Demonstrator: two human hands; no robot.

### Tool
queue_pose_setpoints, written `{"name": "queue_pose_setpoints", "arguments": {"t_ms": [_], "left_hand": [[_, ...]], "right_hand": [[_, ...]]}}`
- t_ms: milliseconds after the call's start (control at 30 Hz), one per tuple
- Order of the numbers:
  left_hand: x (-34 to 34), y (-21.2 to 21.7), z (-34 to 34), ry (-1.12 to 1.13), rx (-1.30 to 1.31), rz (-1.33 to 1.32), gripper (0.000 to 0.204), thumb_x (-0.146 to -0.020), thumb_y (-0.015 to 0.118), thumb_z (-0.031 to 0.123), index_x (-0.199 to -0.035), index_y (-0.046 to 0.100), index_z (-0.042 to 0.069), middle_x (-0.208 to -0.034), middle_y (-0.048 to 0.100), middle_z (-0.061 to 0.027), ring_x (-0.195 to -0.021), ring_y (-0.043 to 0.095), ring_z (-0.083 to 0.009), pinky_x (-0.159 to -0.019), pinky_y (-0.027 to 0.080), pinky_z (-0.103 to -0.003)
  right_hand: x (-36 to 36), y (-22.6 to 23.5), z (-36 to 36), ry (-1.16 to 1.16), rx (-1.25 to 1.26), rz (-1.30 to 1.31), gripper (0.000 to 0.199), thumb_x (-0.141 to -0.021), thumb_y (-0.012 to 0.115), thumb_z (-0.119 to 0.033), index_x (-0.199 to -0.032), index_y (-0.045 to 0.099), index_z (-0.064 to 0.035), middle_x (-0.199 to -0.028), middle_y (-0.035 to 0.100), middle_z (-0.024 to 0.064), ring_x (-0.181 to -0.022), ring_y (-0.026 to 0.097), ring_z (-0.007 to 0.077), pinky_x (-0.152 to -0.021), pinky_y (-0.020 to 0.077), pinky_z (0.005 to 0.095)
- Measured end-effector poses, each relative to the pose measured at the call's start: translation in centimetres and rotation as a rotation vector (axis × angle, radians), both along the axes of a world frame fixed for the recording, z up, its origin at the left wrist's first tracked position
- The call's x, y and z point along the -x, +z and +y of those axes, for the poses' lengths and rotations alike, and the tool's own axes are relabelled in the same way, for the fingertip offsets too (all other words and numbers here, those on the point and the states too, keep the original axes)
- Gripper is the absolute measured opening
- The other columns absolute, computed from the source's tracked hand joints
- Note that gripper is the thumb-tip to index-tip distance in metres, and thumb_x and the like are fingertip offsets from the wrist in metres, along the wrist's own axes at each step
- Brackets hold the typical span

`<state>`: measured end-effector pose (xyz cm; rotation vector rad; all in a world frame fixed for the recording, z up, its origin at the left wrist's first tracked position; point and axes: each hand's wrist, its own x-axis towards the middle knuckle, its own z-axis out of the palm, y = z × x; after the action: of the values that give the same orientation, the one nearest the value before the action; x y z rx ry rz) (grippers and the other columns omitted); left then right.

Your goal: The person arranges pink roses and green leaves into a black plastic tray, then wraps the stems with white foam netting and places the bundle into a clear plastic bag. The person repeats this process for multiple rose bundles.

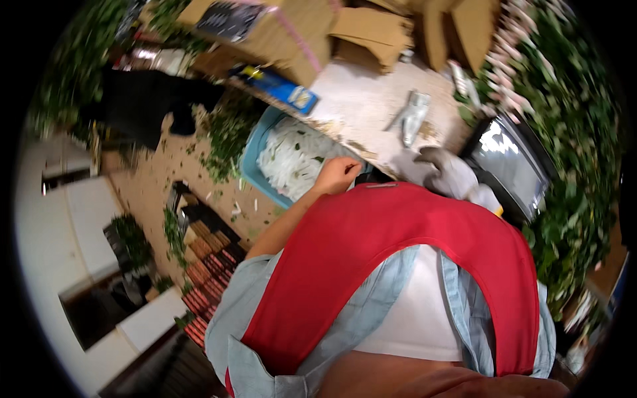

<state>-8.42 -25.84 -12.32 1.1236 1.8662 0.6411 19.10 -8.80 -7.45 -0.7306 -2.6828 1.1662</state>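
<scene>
My bare left hand (337,175) is closed, fingers curled in, over the near edge of a light-blue bin (251,161). Whatever it may hold is hidden. White strips or scraps (292,156) fill the bin, with a few green leaf bits among them. A pale work glove covers my right hand (452,174), beside the table edge in front of my red apron (371,212). Its fingers are loosely bent and somewhat blurred, and I see nothing between them. Just beyond it, a silver-grey hand tool (413,119) lies on the pale tabletop (358,93).
Cardboard boxes (368,36) stand at the table's far side, near a blue packet (275,87). A dark-framed screen (507,159) and heaped leafy stems (570,126) crowd the right. Leaf scraps litter the floor (149,179) at left, near stacked reddish bundles (212,272).
</scene>
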Motion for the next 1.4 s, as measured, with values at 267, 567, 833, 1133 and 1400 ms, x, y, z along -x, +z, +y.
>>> {"name": "queue_pose_setpoints", "arguments": {"t_ms": [267, 567, 833, 1133, 1400], "left_hand": [[8.5, -2.1, 4.4, 0.395, -0.19, 0.035, 0.035, -0.095, 0.06, 0.015, -0.126, 0.06, 0.0, -0.11, 0.069, -0.0184, -0.099, 0.067, -0.0246, -0.088, 0.05, -0.033], [11.3, -2.3, 4.8, 0.731, -0.317, -0.603, 0.052, -0.097, 0.06, 0.029, -0.131, 0.054, -0.01, -0.135, 0.057, -0.0196, -0.123, 0.055, -0.025, -0.103, 0.041, -0.034], [2.7, 1.7, 9.8, 0.337, -0.084, -0.82, 0.045, -0.106, 0.042, 0.026, -0.145, 0.045, 0.004, -0.149, 0.046, -0.0131, -0.131, 0.048, -0.0268, -0.112, 0.033, -0.043], [-20.7, 4.4, 27.4, -0.505, -0.931, 0.42, 0.031, -0.093, 0.061, 0.031, -0.124, 0.068, 0.034, -0.163, 0.017, -0.0062, -0.149, 0.014, -0.0344, -0.116, 0.003, -0.064], [-19.3, -0.2, 28.9, -0.381, -0.771, -0.196, 0.086, -0.087, 0.072, 0.015, -0.157, 0.022, 0.02, -0.147, 0.036, -0.0224, -0.136, 0.04, -0.033, -0.109, 0.037, -0.045]], "right_hand": [[31.7, -0.9, 3.3, 0.168, 0.083, -0.084, 0.042, -0.089, 0.054, -0.036, -0.105, 0.065, 0.0005, -0.092, 0.068, 0.0231, -0.08, 0.066, 0.0363, -0.076, 0.051, 0.0419], [24.1, -1.1, -2.2, -0.223, 1.065, -0.252, 0.03, -0.093, 0.057, -0.032, -0.085, 0.065, -0.0037, -0.076, 0.066, 0.0061, -0.061, 0.06, 0.0128, -0.053, 0.0475, 0.0279], [12.3, 6.6, 2.3, -0.077, 0.188, -0.563, 0.039, -0.089, 0.05, -0.035, -0.095, 0.07, -0.0021, -0.09, 0.07, 0.0215, -0.083, 0.068, 0.0386, -0.079, 0.0519, 0.0442], [-10.1, 12.4, 6.5, -0.52, -0.034, -0.632, 0.043, -0.093, 0.05, -0.038, -0.075, 0.066, -0.0022, -0.07, 0.066, 0.0133, -0.065, 0.065, 0.0248, -0.063, 0.051, 0.038], [-12.2, 14.9, 7.2, -0.566, -0.08, -0.889, 0.032, -0.088, 0.058, -0.035, -0.093, 0.073, -0.0082, -0.085, 0.071, 0.0155, -0.08, 0.07, 0.0327, -0.071, 0.0566, 0.0411]]}}
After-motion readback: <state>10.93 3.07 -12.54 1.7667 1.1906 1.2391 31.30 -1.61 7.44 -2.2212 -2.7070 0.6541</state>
